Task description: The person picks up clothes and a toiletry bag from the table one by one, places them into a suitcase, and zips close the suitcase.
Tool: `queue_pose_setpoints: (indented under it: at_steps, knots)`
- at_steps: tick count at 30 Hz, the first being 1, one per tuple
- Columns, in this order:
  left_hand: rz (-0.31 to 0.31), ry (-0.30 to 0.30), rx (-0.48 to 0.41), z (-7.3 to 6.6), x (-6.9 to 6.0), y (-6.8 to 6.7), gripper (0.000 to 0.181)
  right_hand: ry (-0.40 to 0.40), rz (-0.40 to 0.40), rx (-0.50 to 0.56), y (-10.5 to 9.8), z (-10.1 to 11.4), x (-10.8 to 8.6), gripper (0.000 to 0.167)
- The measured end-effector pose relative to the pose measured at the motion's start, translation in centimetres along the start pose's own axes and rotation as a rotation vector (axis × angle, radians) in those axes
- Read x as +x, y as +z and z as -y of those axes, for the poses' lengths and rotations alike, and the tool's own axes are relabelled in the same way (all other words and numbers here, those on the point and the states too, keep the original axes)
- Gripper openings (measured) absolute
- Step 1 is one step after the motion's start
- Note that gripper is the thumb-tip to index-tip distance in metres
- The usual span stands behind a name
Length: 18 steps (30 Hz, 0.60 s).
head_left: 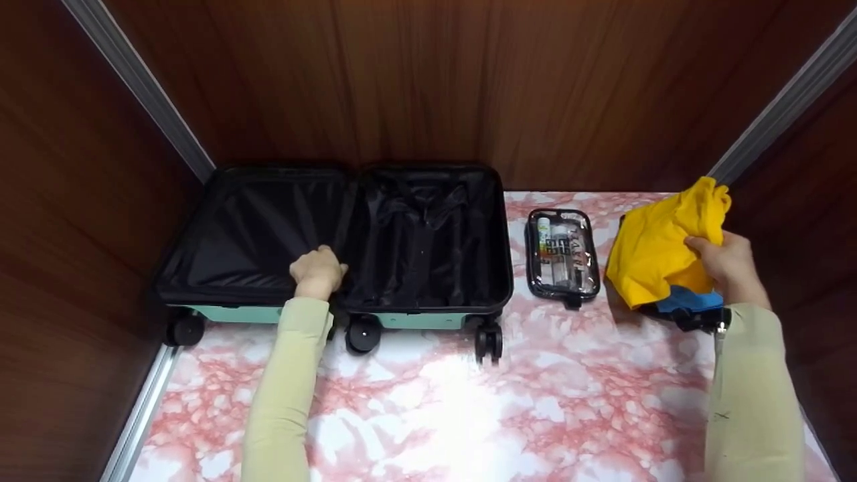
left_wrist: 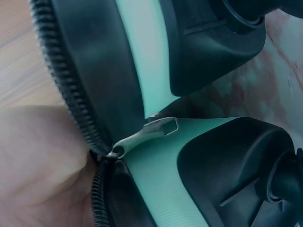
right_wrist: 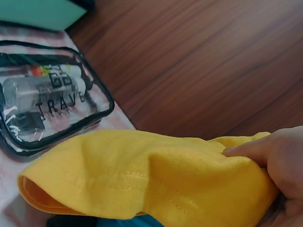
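The right hand [head_left: 730,264] has its thumb and fingers closed on one end of a yellow cloth [head_left: 656,244], pinching it at the upper right. The cloth sits at the right of the marbled surface [head_left: 549,375], partly over a blue item [head_left: 689,299], and its long axis slants from lower left to upper right in the head view. In the right wrist view it stretches sideways from the fingers, with a hemmed, open end pointing away from the hand on the side of the clear pouch [head_left: 562,264]. That pouch lies flat beside the cloth, its long axis running away from the person, with bottles [head_left: 544,235] inside.

The left hand [head_left: 318,273] is at the suitcase [head_left: 422,320], on the left half near the inner edge; its fingers look bent, but whether they grip that edge cannot be told. The suitcase lies open with its black-lined halves side by side. Its wheels [head_left: 363,335] point toward the person, and the seam between the halves runs toward the wooden wall [head_left: 402,87]. A metal zip pull [left_wrist: 147,135] hangs over the mint-green shell near the left hand.
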<state>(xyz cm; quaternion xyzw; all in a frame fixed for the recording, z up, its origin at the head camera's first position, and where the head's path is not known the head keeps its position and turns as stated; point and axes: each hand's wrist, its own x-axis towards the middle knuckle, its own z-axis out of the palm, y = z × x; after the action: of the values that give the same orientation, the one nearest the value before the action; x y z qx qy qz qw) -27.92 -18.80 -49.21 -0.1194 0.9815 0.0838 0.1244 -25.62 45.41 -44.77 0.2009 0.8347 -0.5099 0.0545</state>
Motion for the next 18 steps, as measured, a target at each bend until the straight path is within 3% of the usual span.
queue_pose_setpoints:
  at_steps: [18]
  knots:
    - [0.010, -0.009, 0.002, 0.0, 0.1, 0.0, 0.060, -0.070, 0.002, -0.023, 0.4, 2.3, -0.4, 0.071]
